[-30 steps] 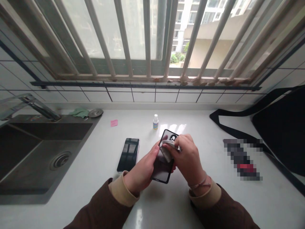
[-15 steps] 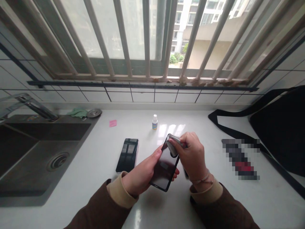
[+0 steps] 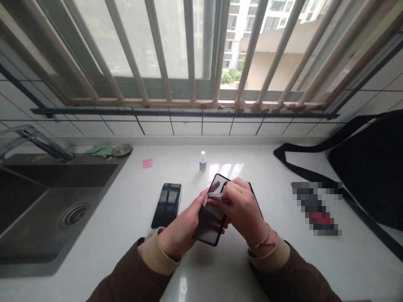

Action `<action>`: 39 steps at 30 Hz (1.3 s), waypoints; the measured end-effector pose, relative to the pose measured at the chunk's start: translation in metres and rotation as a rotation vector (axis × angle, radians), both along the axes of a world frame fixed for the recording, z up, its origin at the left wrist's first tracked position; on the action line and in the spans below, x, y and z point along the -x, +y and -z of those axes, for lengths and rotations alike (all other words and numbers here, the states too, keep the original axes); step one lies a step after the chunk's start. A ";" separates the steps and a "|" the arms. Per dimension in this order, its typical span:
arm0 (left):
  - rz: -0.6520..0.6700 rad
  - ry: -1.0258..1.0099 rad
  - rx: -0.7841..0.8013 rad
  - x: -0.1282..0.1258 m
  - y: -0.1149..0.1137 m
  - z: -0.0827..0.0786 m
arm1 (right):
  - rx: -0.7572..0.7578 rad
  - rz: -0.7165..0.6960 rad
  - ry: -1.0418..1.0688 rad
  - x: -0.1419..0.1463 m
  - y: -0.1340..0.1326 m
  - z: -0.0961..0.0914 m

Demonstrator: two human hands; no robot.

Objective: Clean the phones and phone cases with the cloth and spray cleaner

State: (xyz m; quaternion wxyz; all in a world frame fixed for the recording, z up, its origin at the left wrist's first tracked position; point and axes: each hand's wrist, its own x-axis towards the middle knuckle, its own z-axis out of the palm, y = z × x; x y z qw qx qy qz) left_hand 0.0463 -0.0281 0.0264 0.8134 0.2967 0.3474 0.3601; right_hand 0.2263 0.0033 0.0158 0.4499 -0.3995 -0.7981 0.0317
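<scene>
My left hand grips a black-edged phone by its sides, tilted above the counter with its dark glossy face up. Fingertips show past the phone's right edge. Pinched in my right hand is a small folded whitish-grey cloth, which lies against the upper half of the phone's face. Part of the phone is covered by the right hand. Just left of my left hand, another phone rests face up on the counter. Behind my right hand, a dark edge of another flat thing shows; the rest is hidden.
On the white counter stand a small white-capped bottle and a pink sticky note. A sink with a tap is at left. To the right lie a black strapped bag and a blurred-out item.
My right hand and the cloth have moved down and left across the phone's face. The phone has shifted slightly left. A dark edge behind my right hand now shows more.
</scene>
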 end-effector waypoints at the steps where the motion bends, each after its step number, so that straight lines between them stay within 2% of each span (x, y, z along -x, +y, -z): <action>1: 0.041 0.002 0.009 0.001 -0.001 0.000 | 0.004 0.047 0.023 -0.001 0.001 0.000; 7: 0.159 0.032 0.045 0.005 -0.002 0.004 | 0.023 0.323 0.027 -0.011 0.006 -0.001; 12: 0.142 0.095 0.029 0.003 -0.003 0.002 | 0.050 0.361 0.045 -0.011 0.007 0.001; 17: 0.091 0.087 0.043 0.001 -0.003 0.001 | 0.115 0.187 0.068 -0.003 0.004 0.003; 21: -0.099 -0.060 -0.022 -0.001 0.002 0.003 | 0.139 -0.003 0.006 0.011 -0.005 0.005; 24: -0.209 -0.152 -0.053 -0.003 0.004 0.000 | 0.165 -0.085 -0.005 0.019 -0.012 0.006; 28: -0.260 -0.179 0.002 -0.002 0.006 -0.005 | 0.161 -0.128 0.102 0.020 -0.016 -0.001; 32: -0.307 -0.214 0.018 0.001 0.010 -0.006 | 0.222 -0.304 0.245 0.012 -0.017 -0.014; 36: -0.314 -0.224 0.024 0.003 0.013 -0.004 | 0.377 -0.360 0.188 0.010 -0.018 -0.016; 39: -0.325 -0.246 0.005 0.002 0.013 -0.002 | 0.334 -0.388 0.070 0.014 -0.017 -0.010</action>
